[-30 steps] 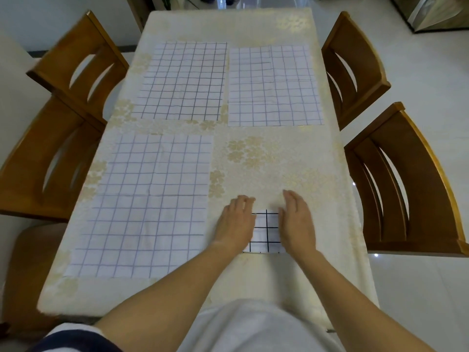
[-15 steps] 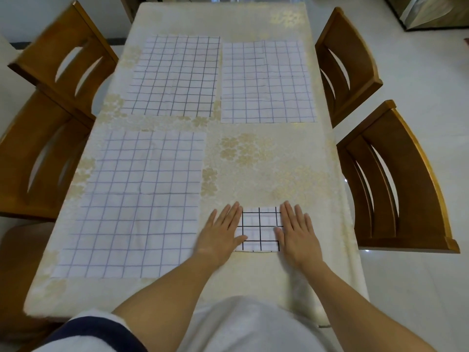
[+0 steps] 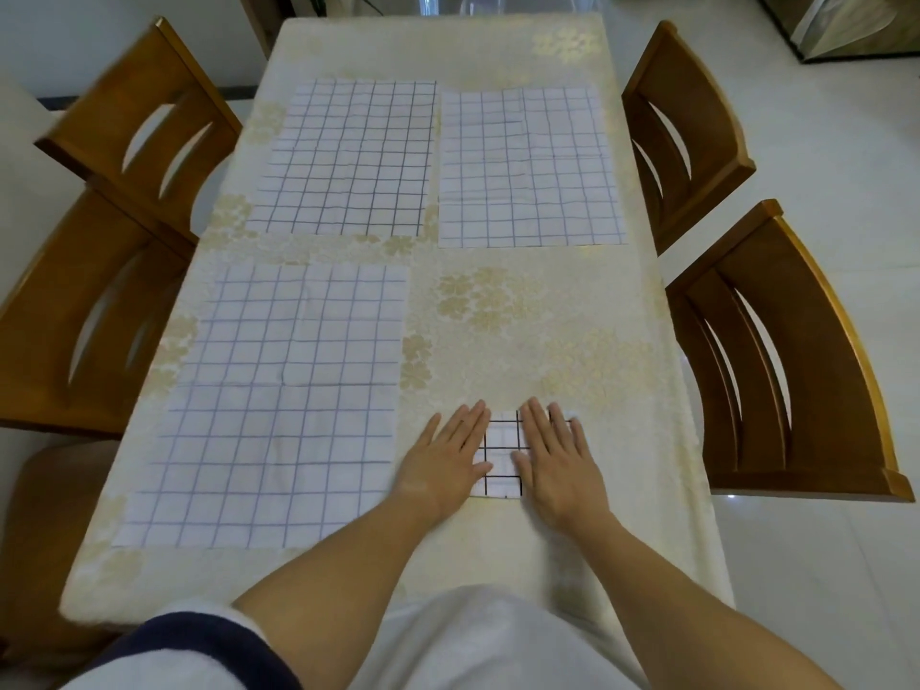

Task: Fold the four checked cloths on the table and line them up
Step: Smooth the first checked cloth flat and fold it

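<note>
A small folded checked cloth (image 3: 502, 455) lies near the table's front edge, right of centre. My left hand (image 3: 445, 463) presses flat on its left side and my right hand (image 3: 557, 460) presses flat on its right side, fingers straight. Three checked cloths lie spread out flat: a large one at the near left (image 3: 279, 405), one at the far left (image 3: 348, 159) and one at the far right (image 3: 530, 169).
The table (image 3: 522, 331) wears a cream cloth with gold flowers. Two wooden chairs stand on the left (image 3: 99, 271) and two on the right (image 3: 776, 341). Pale tiled floor lies to the right.
My fingers have straightened and spread flat on the folded cloth. After sliding apart, both hands have moved back inward over it. The view has shifted slightly.
</note>
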A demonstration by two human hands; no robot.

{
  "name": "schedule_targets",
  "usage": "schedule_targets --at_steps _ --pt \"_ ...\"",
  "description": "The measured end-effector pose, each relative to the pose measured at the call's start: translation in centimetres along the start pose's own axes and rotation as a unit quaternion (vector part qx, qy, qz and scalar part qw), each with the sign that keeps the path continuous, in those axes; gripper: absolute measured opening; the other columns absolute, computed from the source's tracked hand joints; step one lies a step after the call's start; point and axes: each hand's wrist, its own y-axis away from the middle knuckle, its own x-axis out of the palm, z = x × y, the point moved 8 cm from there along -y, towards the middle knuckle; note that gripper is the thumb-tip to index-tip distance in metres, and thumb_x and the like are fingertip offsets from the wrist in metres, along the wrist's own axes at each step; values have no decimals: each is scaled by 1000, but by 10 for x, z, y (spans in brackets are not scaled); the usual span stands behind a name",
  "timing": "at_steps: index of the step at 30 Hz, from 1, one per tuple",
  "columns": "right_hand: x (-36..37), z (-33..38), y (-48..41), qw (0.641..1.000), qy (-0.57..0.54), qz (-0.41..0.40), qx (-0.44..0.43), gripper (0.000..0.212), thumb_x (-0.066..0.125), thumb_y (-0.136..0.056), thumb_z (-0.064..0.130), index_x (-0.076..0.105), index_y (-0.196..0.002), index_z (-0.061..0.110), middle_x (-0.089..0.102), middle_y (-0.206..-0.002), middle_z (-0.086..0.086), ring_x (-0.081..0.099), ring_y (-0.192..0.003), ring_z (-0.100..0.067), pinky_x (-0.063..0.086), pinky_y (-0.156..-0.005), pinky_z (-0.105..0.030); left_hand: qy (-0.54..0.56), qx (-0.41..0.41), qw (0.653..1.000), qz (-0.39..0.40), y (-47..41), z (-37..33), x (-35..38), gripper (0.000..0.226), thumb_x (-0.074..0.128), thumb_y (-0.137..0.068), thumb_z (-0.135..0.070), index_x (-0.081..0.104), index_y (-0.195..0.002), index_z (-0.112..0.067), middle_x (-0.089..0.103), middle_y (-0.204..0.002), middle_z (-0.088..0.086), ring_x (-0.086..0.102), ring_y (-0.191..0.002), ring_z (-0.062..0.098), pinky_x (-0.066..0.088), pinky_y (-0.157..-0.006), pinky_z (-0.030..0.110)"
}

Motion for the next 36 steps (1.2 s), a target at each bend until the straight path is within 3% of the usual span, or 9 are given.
schedule_targets --at_steps 4,8,14,21,25,27,30,32,36 --pt "-6 -32 3 999 23 20 43 68 -2 -101 57 -16 -157 22 -21 -165 5 -25 -150 -18 -9 -125 -42 19 -15 999 27 8 22 3 71 7 -103 -59 -31 -152 -23 -41 -156 -11 -32 -147 11 -12 -124 43" --pt "-17 -30 4 999 22 8 49 69 -1 -101 55 -7 -159 20 -16 -166 2 -20 -152 -27 -8 -124 -45 53 -26 998 8 9 21 -6 71 12 -105 -56 -27 -154 -20 -36 -158 -7 -28 -149 15 -10 -125 40" --pt "-10 31 -9 999 8 3 -47 62 12 -105 43 4 -160 14 -6 -167 1 -8 -154 -30 -4 -123 -47 32 66 997 -27 -4 -26 -15 58 20 -110 -37 -2 -161 -19 -8 -168 -4 -9 -155 20 -4 -126 38" --pt "-4 -28 14 999 29 32 4 65 7 -105 56 -18 -157 26 -22 -164 10 -24 -151 -16 -6 -125 -44 38 -7 999 21 13 21 11 75 14 -99 -69 -28 -152 -37 -34 -158 -18 -30 -148 14 -12 -123 43" --pt "-11 -46 16 999 20 37 29 67 6 -103 59 -21 -156 27 -26 -162 11 -26 -150 -15 -8 -125 -44 66 -12 998 21 12 33 9 82 22 -96 -75 -25 -153 -40 -32 -159 -19 -27 -150 14 -10 -124 44" --pt "-18 -45 13 999 -15 17 45 71 19 -103 58 -5 -160 23 -11 -167 6 -11 -154 -18 -1 -126 -44 107 -17 994 0 11 32 3 85 34 -95 -72 -12 -158 -38 -16 -165 -17 -15 -154 14 -6 -125 42" --pt "-43 -46 0 990 -82 -86 70 62 61 -94 44 45 -147 18 48 -147 -7 43 -135 -33 35 -113 -46 197 -42 978 -56 4 34 -18 82 53 -95 -60 11 -160 -32 20 -165 -7 14 -152 21 14 -125 39" --pt "-53 -51 -15 985 -105 -79 111 50 73 -85 41 59 -129 22 57 -125 -8 49 -117 -33 40 -99 -42 205 -50 975 -64 -9 31 -35 74 58 -96 -50 23 -158 -29 32 -157 -1 26 -143 25 28 -118 38" --pt "-60 -53 -44 979 -66 85 174 27 72 -83 46 64 -105 32 51 -106 1 43 -112 -28 35 -93 -38 177 -49 983 -29 -34 18 -52 53 67 -93 -40 48 -140 -24 41 -141 3 37 -129 26 39 -106 37"
